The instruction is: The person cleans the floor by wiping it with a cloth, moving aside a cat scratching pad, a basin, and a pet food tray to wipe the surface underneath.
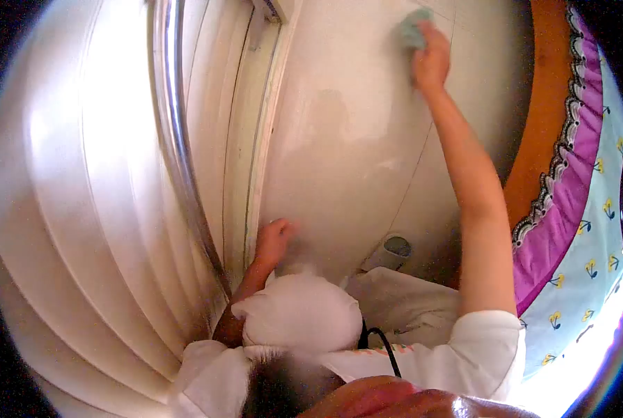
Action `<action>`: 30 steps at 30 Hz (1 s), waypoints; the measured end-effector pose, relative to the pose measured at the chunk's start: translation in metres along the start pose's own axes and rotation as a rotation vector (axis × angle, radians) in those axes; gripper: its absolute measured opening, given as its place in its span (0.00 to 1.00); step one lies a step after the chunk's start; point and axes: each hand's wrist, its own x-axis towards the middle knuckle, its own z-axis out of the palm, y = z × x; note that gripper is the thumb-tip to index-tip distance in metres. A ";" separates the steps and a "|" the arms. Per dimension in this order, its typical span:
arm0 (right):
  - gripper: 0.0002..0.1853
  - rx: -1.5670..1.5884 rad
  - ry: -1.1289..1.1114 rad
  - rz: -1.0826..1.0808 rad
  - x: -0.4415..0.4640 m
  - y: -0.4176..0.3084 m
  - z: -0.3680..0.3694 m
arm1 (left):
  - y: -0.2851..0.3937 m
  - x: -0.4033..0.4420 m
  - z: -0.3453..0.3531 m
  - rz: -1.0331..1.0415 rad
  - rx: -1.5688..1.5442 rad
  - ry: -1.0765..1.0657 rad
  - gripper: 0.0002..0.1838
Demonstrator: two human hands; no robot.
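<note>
I can't tell if the left hand (275,238) has its fingers apart or together. Past it on the shiny floor (332,167) is the green cloth (412,31), squeezed in the right hand (432,61). Right of that grip is a purple frill (581,150).

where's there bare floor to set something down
The biggest bare patch is the pale floor between the white frame and the right forearm. A shadier strip lies between that forearm and the brown board. It's crowded near the left hand and white-clad legs, and where the right hand holds the cloth.
</note>
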 end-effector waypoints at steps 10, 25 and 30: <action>0.24 0.186 -0.361 -0.268 -0.012 -0.097 0.075 | 0.004 0.018 -0.003 0.028 -0.269 0.104 0.11; 0.18 0.409 -0.636 -0.905 -0.209 -0.163 0.052 | 0.022 -0.004 0.001 0.147 -0.186 0.337 0.11; 0.23 0.179 -0.034 -0.150 -0.157 -0.072 -0.036 | 0.046 -0.045 -0.002 0.052 -0.265 0.281 0.13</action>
